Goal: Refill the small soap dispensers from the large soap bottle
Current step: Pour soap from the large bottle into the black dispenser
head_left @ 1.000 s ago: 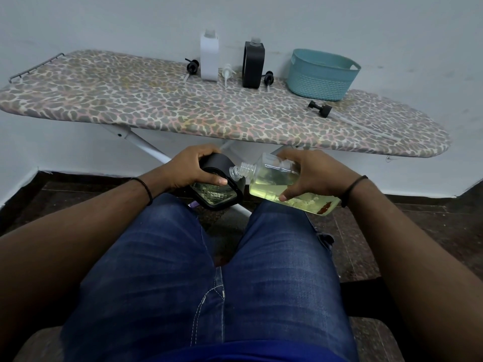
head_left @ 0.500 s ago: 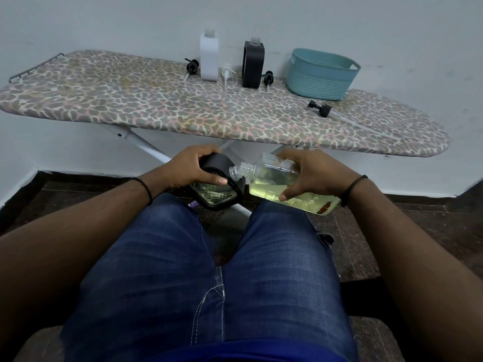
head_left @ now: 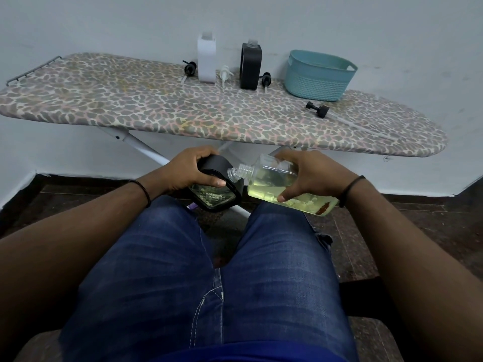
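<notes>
Above my knees, my left hand (head_left: 189, 169) grips a small black-framed dispenser (head_left: 218, 190) with a clear patterned body, tilted toward me. My right hand (head_left: 309, 173) holds the large clear soap bottle (head_left: 277, 185), half full of yellowish liquid and lying almost level. Its open threaded neck touches the small dispenser's open neck. On the ironing board (head_left: 156, 108) a white dispenser (head_left: 206, 60) and a second black dispenser (head_left: 251, 66) stand uncapped near the wall.
Loose pump heads lie on the board: a black one (head_left: 190, 67), a white one (head_left: 225, 73), another black one (head_left: 266, 79), and one with a long tube (head_left: 318, 109). A teal basket (head_left: 317, 75) sits at the back right. The board's white legs pass behind my hands.
</notes>
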